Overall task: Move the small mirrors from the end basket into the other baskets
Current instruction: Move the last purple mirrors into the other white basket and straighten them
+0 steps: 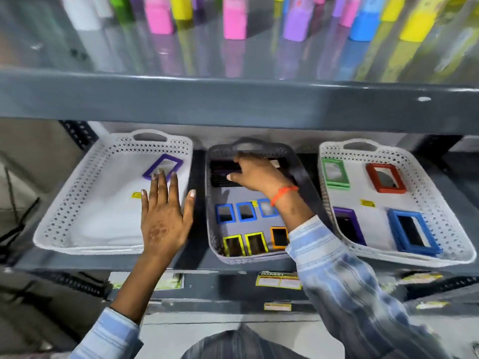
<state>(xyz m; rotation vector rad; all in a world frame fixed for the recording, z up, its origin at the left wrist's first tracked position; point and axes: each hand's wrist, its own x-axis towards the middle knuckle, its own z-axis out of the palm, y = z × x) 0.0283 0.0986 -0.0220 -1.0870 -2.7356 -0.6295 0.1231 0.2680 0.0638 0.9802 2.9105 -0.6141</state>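
The right hand (255, 174) curls its fingers (234, 177) over a dark stack of mirrors (224, 173) at the grey basket's (211, 203) far end, though I cannot tell whether they grip; better pinch one frame by its edges; the left hand (164, 218) hovers flat and spread, empty, over the left white basket (77, 203) holding one purple mirror (163, 167); the right white basket (440, 216) holds several larger mirrors.

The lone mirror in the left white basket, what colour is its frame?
Purple: the mirror has a purple frame, seen in the head view.
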